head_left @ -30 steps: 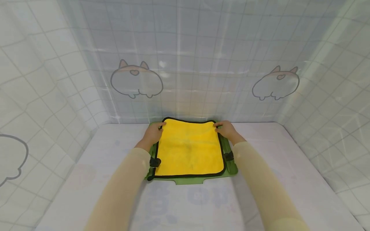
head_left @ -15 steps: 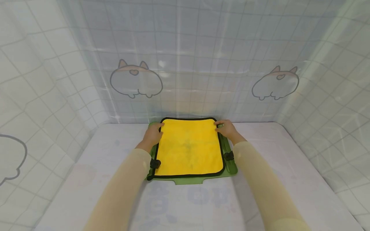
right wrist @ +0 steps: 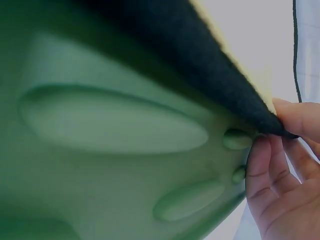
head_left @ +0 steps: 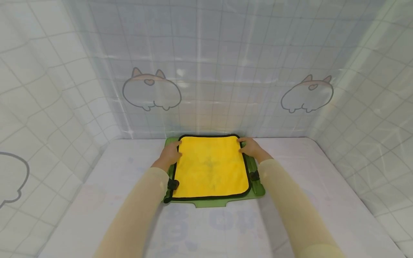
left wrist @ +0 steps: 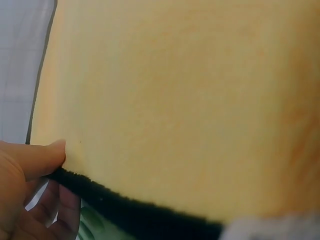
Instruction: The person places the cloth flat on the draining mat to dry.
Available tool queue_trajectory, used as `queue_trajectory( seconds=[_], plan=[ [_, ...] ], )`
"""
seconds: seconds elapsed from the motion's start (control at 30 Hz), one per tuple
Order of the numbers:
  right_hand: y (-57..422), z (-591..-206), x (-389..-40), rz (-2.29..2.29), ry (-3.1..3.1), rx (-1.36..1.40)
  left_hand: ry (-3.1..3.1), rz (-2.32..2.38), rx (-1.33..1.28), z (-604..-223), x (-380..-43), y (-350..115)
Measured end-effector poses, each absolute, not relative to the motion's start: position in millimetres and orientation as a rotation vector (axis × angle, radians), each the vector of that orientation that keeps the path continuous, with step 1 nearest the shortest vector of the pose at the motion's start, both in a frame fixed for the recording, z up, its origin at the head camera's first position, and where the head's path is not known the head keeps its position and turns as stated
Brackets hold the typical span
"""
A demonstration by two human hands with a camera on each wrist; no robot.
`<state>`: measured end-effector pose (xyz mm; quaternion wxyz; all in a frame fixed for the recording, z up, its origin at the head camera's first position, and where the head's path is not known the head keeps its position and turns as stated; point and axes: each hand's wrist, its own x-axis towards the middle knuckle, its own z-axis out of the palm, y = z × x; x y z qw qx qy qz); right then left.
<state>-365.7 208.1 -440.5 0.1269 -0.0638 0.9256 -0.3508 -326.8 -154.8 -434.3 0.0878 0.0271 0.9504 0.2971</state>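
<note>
A yellow cloth (head_left: 211, 168) with a black border lies spread over a green plastic board (head_left: 211, 204), whose rim shows along the near edge and both sides. My left hand (head_left: 170, 154) pinches the cloth's left edge near its far corner, thumb on top and fingers beneath, as the left wrist view shows. On the opposite edge, my right hand (head_left: 252, 148) pinches the border near the far right corner. From the right wrist, the black border (right wrist: 200, 65) appears raised over the board, where leaf-shaped reliefs (right wrist: 120, 122) stand out. Most of the board is hidden under the cloth.
A white printed sheet (head_left: 129, 200) covers the surface around the board. Grid-patterned curtains with animal drawings (head_left: 151, 91) rise behind and at both sides, close to the board's far edge. Black wrist cameras (head_left: 173, 184) overlap the cloth's sides in the head view.
The cloth's far edge, wavy and raised a second ago, is now straight and lower in the view. Both hands have shifted slightly left and toward me, still pinching the cloth.
</note>
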Motion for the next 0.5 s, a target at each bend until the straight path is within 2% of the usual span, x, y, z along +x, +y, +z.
queue_trajectory(
  seconds=[0.5],
  plan=[
    [206.1, -442.3, -365.0, -0.918, 2.726, -0.241, 2.807, 0.855, 0.124, -435.1, -323.4, -156.6]
  ],
)
